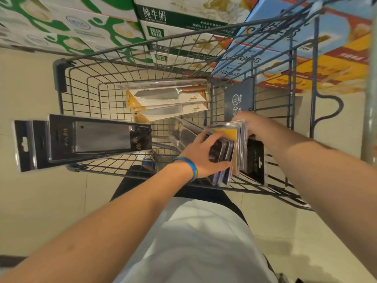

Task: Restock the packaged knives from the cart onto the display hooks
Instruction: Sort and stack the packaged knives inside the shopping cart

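In cart [59,77] | left hand [201,155] fingers [210,137] clamp upright knife packs [226,132] | right hand [250,125] behind the packs, fingers hidden, grip unclear

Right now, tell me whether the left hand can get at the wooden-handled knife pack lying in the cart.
Probably yes, once it lets go. The left hand grips the upright stack of packs, but the wooden-handled knife pack lies uncovered on top in the open cart, just beyond, nothing between.
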{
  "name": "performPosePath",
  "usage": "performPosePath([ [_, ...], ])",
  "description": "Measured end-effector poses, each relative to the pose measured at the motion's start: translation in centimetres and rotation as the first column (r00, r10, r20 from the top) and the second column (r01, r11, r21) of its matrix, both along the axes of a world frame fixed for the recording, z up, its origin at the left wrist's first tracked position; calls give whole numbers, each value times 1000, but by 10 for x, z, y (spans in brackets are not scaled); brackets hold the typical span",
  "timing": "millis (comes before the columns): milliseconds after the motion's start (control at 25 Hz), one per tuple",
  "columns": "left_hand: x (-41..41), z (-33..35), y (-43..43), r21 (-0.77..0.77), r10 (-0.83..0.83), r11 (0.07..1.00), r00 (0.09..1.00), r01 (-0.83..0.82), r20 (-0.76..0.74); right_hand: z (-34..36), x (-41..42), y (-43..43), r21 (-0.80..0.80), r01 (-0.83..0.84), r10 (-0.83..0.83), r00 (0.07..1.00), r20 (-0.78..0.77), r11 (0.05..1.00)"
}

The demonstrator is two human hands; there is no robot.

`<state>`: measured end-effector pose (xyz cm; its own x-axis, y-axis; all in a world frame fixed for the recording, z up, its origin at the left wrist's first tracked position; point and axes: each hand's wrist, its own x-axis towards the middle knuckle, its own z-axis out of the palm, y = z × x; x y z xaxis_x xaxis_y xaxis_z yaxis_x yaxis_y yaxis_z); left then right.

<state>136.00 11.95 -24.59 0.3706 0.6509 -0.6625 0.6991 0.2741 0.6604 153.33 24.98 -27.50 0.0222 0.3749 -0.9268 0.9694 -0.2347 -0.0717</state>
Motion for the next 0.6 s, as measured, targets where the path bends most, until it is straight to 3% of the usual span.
performPosePath([
  [80, 4, -6, -7, 47, 17, 999, 999, -16, -27, 19, 9, 4, -34, 249, -251, 962, -111, 968],
  [160, 10, -8, -6, 77, 44, 996, 998, -40, -45, 32, 18, 13, -92, 483, -491, 854, -171, 871],
  [200, 12, -9, -5, 87, 52, 995, 997, -47, -50, 32, 20, 17, -93, 424, -434, 887, -159, 901],
  [280, 15, -10, -6, 98, 57, 994, 997, -51, -61, 39, 16, 17, -67, 43, -49, 995, -82, 997],
  [360, 17, -12, -8, 98, 32, 995, 996, -24, -79, 49, 6, 8, -35, -303, 304, 952, 28, 952],
  [440, 16, -15, -8, 61, 1, 998, 995, 5, -97, 56, 4, -2, -5, -418, 417, 906, 75, 908],
  [600, 14, -19, -5, 43, -10, 999, 992, 16, -129, 63, 2, -5, -43, -434, 436, 900, 30, 900],
])
